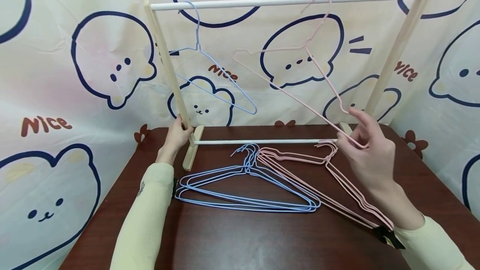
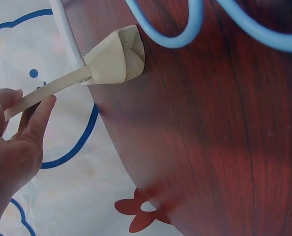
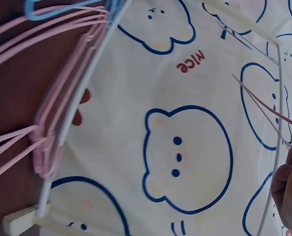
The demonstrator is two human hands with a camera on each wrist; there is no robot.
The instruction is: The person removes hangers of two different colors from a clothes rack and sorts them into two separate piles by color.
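My left hand point(image 1: 175, 135) grips the left wooden post point(image 1: 168, 66) of a rack, low down above its foot; the left wrist view also shows fingers and thumb round the post point(image 2: 52, 88). My right hand point(image 1: 369, 153) pinches the lower right corner of a pink hanger point(image 1: 288, 93). This hanger is tilted, and its hook overlaps the white top rail point(image 1: 240, 3); whether the hook bears on the rail I cannot tell. A blue hanger point(image 1: 225, 74) hangs from the rail's left end.
On the brown table point(image 1: 232, 241) lie several blue hangers point(image 1: 247, 209) and, overlapping them at the right, several pink hangers point(image 1: 352, 191). Behind their hooks runs the rack's white lower bar point(image 1: 225, 141). A printed cloth point(image 1: 112, 61) hangs behind the rack.
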